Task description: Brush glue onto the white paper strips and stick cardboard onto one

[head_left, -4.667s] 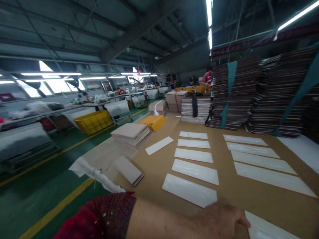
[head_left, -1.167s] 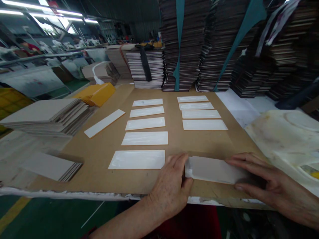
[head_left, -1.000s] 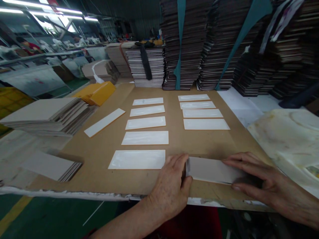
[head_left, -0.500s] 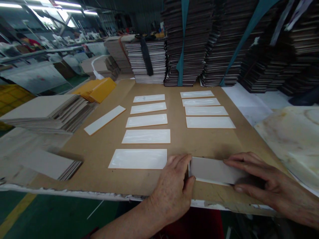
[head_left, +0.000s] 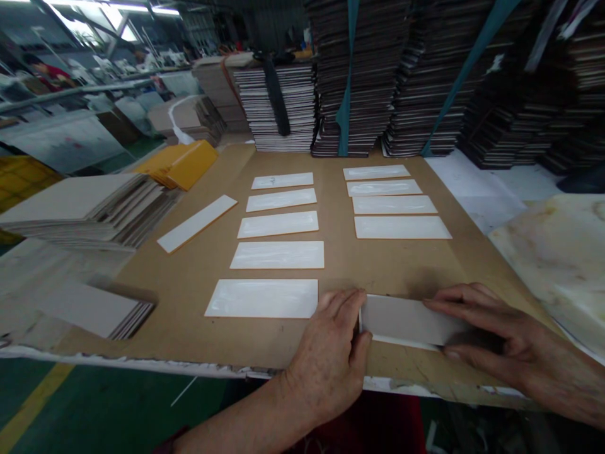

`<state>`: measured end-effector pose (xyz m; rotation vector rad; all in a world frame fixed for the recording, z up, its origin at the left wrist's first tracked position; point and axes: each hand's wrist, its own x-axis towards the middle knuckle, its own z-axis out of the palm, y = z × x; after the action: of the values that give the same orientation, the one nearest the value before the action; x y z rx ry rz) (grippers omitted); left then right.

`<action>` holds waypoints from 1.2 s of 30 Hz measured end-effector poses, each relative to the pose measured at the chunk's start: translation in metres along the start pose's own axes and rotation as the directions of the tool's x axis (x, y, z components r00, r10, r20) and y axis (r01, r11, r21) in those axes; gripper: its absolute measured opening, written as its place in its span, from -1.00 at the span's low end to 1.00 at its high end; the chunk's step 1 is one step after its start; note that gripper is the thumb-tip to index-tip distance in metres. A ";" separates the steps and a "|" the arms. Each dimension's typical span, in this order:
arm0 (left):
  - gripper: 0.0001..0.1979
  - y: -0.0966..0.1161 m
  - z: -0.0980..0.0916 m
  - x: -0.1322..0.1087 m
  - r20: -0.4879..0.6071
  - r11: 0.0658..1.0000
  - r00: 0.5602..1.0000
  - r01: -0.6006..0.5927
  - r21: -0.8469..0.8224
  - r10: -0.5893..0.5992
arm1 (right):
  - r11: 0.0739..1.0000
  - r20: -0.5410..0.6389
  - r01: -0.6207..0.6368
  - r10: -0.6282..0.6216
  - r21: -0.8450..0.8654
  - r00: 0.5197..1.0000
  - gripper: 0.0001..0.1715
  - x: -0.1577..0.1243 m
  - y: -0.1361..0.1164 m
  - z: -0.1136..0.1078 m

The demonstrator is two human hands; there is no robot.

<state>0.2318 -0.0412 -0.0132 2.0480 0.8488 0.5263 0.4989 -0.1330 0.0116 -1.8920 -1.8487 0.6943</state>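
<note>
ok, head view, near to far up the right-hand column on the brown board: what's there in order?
Both hands, left hand and right hand, on the nearest white strip → four white strips lying flat in a row going away → dark stacks of sheets with teal straps.

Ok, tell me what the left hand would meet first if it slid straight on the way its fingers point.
The left hand points up and right; its fingers already touch the end of the white rectangular card, so that comes first, though depth is uncertain.
</note>
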 end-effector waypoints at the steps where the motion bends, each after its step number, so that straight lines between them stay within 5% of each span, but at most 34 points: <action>1: -0.49 0.000 0.000 0.000 0.002 1.000 1.000 0.000 -0.002 0.000 | 1.000 -0.004 -0.003 0.003 0.010 1.000 -0.50 0.000 -0.001 0.000; 17: -0.66 0.004 -0.001 0.002 0.012 0.998 0.999 -0.043 0.053 0.043 | 0.996 0.059 -0.073 0.070 0.051 0.996 -0.52 -0.002 -0.005 0.001; 28: -0.72 0.003 0.003 0.003 -0.021 0.992 0.998 -0.053 0.118 0.056 | 1.000 0.066 -0.001 0.000 0.017 0.998 -0.46 -0.001 -0.003 -0.001; 36: -0.71 0.002 0.003 0.004 -0.010 0.987 0.998 -0.062 0.146 0.064 | 0.995 -0.036 -0.093 0.094 0.026 0.995 -0.50 -0.023 0.008 -0.009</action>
<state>0.2370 -0.0411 -0.0135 2.2126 0.8553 0.5284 0.5106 -0.1559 0.0158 -1.9730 -1.7308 0.7044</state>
